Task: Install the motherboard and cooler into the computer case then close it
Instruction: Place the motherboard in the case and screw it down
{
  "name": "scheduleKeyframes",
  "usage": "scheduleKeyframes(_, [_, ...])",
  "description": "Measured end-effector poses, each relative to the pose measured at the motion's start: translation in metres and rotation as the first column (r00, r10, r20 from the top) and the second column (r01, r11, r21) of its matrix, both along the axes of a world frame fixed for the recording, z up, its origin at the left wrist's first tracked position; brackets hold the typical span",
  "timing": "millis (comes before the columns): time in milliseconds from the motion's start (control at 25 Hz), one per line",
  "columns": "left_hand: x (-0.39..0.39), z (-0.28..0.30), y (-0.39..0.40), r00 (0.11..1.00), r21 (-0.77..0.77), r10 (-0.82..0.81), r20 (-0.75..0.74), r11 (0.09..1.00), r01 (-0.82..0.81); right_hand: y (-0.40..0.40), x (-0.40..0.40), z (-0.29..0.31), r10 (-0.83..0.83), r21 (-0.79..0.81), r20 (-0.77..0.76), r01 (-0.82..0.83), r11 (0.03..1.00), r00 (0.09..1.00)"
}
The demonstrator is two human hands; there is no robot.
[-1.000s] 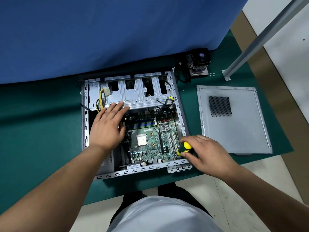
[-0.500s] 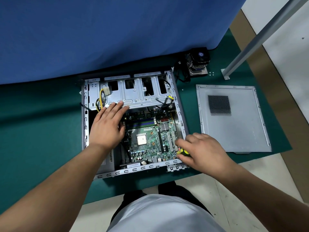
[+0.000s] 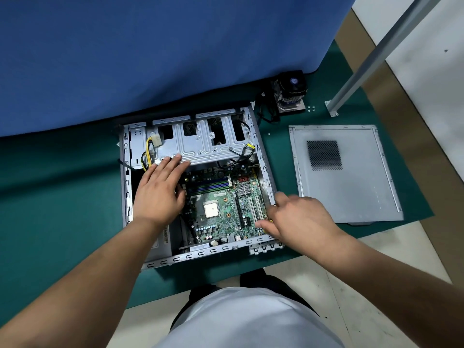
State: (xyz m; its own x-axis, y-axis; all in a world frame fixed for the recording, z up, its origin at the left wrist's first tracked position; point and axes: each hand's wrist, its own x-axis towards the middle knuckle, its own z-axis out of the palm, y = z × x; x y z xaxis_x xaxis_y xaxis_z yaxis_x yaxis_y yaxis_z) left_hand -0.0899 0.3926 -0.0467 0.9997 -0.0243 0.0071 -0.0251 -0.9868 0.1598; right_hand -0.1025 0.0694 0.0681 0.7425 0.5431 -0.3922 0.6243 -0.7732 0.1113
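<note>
I am leaning over the counter (image 3: pixel 62 197), which is wearing a green mat, and the open computer case (image 3: pixel 263 156) is lying on its side near the counter's front edge, just in front of the blue cloth (image 3: pixel 175 46) hanging along the back. The motherboard (image 3: pixel 223 204) is sitting flat inside the case, in its right-hand part, below the metal drive cage (image 3: pixel 200 144). My left hand (image 3: pixel 160 192) is resting on the board's upper left corner with its fingers (image 3: pixel 175 162) stretched straight and reaching onto the lower lip of the drive cage, gripping nothing. My right hand (image 3: pixel 298 217) is hovering over the case's right wall and the board's lower right corner, its fingers loosely spread and slightly blurred; I cannot tell whether anything is tucked under the palm. The cooler (image 3: pixel 291 94) is standing on the counter behind the case's far right corner, at the foot of the cloth. The case's side panel (image 3: pixel 351 187) is lying flat to the right of the case, toward the counter's right edge.
</note>
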Motion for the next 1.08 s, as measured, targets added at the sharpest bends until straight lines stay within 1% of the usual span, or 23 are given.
scheduleKeyframes(80, [0.0,0.0,0.0,1.0,-0.001,0.001,-0.004,1.0,-0.001,-0.003,0.0,0.006,0.04,0.039,-0.144,-0.035,0.999,0.989])
scheduleKeyframes(160, [0.0,0.0,0.0,1.0,-0.005,0.001,-0.002,1.0,-0.001,-0.006,-0.002,0.012,0.1,0.046,-0.228,-0.092,0.995,0.968])
scheduleKeyframes(200, [0.0,0.0,-0.001,1.0,-0.007,0.0,0.0,1.0,0.0,-0.004,-0.003,0.012,0.096,0.029,-0.213,-0.092,0.995,0.972])
scheduleKeyframes(240, [0.0,0.0,-0.001,1.0,-0.008,0.0,0.002,1.0,0.0,-0.001,-0.004,0.012,0.085,0.017,-0.166,-0.083,0.996,0.982])
scheduleKeyframes(280, [0.0,0.001,-0.001,1.0,-0.009,0.0,0.003,1.0,0.0,0.002,-0.004,0.008,0.028,0.012,-0.102,-0.027,1.0,0.994])
scheduleKeyframes(320, [0.0,0.001,-0.001,1.0,-0.011,0.0,0.004,1.0,0.0,0.005,-0.003,0.006,-0.018,-0.031,-0.056,0.016,0.999,0.998])
scheduleKeyframes(360, [0.0,0.002,-0.001,1.0,-0.012,0.0,0.004,1.0,0.0,0.007,-0.002,0.005,-0.037,-0.094,-0.04,0.033,0.995,0.999])
scheduleKeyframes(400, [-0.001,0.002,-0.002,1.0,-0.013,0.001,0.002,1.0,-0.001,0.008,-0.001,0.003,-0.041,-0.106,-0.034,0.037,0.994,0.999])
scheduleKeyframes(440, [-0.001,0.002,-0.002,1.0,-0.013,0.002,0.001,1.0,-0.002,0.006,-0.001,0.002,-0.027,-0.072,-0.06,0.023,0.997,0.998])
scheduleKeyframes(520, [-0.001,0.003,-0.002,1.0,-0.016,0.001,-0.002,1.0,-0.001,-0.001,0.002,0.006,0.027,-0.005,-0.18,-0.028,1.0,0.983])
scheduleKeyframes(560, [-0.001,0.003,-0.002,1.0,-0.019,0.0,-0.002,1.0,0.0,-0.004,0.001,0.008,0.071,0.0,-0.244,-0.074,0.997,0.967])
scheduleKeyframes(600, [-0.001,0.004,-0.002,1.0,-0.021,0.0,-0.003,1.0,0.0,-0.005,0.0,0.007,0.077,0.005,-0.256,-0.078,0.997,0.964])
scheduleKeyframes(640, [-0.001,0.004,-0.002,1.0,-0.019,0.001,-0.006,1.0,-0.001,-0.002,-0.001,0.008,0.067,0.004,-0.213,-0.067,0.998,0.975])
scheduleKeyframes(680, [-0.001,0.004,-0.002,1.0,-0.016,0.001,-0.009,1.0,-0.001,0.0,-0.003,0.006,0.019,0.021,-0.143,-0.016,1.0,0.99])
scheduleKeyframes(720, [-0.001,0.005,-0.002,1.0,-0.014,0.0,-0.011,1.0,0.0,0.003,-0.003,0.003,-0.043,-0.003,-0.069,0.043,0.999,0.997])
scheduleKeyframes(800, [-0.001,0.005,-0.002,1.0,-0.011,-0.001,-0.012,1.0,0.001,0.003,-0.004,0.0,-0.071,-0.096,-0.027,0.068,0.993,0.997])
scheduleKeyframes(840, [-0.001,0.005,-0.002,1.0,-0.01,-0.001,-0.01,1.0,0.001,0.0,-0.003,-0.001,-0.053,-0.059,-0.039,0.05,0.997,0.998])
scheduleKeyframes(920, [-0.001,0.005,-0.002,1.0,-0.011,-0.001,-0.007,1.0,0.001,-0.008,0.0,0.005,0.025,0.006,-0.167,-0.024,1.0,0.986])
scheduleKeyframes(960, [-0.001,0.005,-0.003,1.0,-0.012,-0.002,-0.006,1.0,0.002,-0.009,0.001,0.009,0.073,0.006,-0.234,-0.073,0.997,0.969])
scheduleKeyframes(1000, [-0.001,0.005,-0.003,1.0,-0.012,-0.003,-0.005,1.0,0.002,-0.011,0.001,0.009,0.1,0.02,-0.254,-0.098,0.995,0.962])
scheduleKeyframes(1080, [-0.001,0.005,-0.003,1.0,-0.018,-0.002,-0.002,1.0,0.002,-0.004,-0.002,0.011,0.065,0.035,-0.164,-0.06,0.998,0.984])
